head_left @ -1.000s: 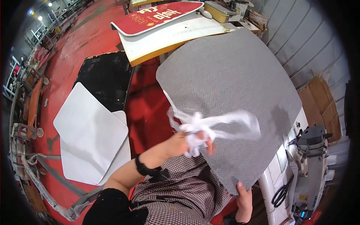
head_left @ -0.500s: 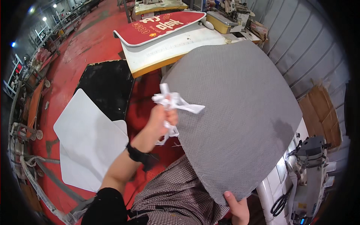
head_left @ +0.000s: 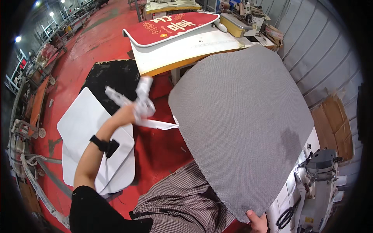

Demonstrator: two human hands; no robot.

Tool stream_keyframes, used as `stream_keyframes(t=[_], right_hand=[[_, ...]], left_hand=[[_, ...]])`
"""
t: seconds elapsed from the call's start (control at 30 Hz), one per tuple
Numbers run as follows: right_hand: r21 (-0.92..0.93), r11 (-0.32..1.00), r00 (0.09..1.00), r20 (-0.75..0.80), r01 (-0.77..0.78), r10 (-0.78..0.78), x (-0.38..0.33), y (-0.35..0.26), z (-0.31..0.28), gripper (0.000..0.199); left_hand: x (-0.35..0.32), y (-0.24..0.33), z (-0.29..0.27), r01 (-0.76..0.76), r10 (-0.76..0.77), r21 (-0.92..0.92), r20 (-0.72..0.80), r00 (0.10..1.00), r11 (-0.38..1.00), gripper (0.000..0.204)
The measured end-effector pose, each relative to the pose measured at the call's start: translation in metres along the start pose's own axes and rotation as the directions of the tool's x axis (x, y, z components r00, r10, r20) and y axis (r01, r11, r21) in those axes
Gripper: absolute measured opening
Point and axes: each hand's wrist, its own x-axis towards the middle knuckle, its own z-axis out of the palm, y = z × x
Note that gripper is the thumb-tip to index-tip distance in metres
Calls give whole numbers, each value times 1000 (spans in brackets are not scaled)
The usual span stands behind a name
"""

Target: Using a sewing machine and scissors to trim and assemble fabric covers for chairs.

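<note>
A bunched white fabric strip (head_left: 144,106), blurred by motion, is closed in my left hand (head_left: 125,113), which is off to the left of a large grey mat (head_left: 241,128). One tail of the strip runs taut from that hand to the mat's left edge. The mat's textured grey face is turned up, and its rim looks slightly frayed. At its lower corner my right hand (head_left: 258,222) grips the edge, thumb on top; the other fingers are hidden underneath.
White mats (head_left: 87,128) lie at left by a black board (head_left: 120,83) over the red floor. Beyond, a red mat (head_left: 171,29) with white lettering rests on a white worktable (head_left: 182,48). At right are a sewing machine (head_left: 320,167), black-handled scissors (head_left: 287,216) and cardboard (head_left: 334,122).
My left hand has swung left, away from the mat, pulling the strip's tail out straight from the mat's edge. My right hand still holds the lower corner, which sits slightly further right and lower.
</note>
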Motion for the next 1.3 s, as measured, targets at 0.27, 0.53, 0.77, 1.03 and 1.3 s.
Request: stream_keyframes(t=[0.27, 0.53, 0.77, 1.03, 1.3], right_hand=[[-42, 999, 1000, 12, -12, 13, 0, -12, 21, 55], [32, 994, 994, 36, 106, -107, 9, -21, 12, 65], [-234, 971, 938, 344, 38, 46, 24, 4, 31, 68], [-129, 923, 820, 515, 364, -251, 28, 38, 36, 70], [-147, 813, 682, 638, 563, -357, 23, -20, 39, 78]], left_hand=[[0, 172, 43, -306, 325, 270, -27, 945, 913, 26], [79, 191, 81, 50, 81, -612, 184, 980, 789, 16], [93, 59, 9, 83, -656, -841, -350, 669, 535, 22], [116, -26, 23, -93, -254, -968, -153, 955, 233, 19], [80, 42, 20, 123, -456, -790, -211, 865, 600, 16]])
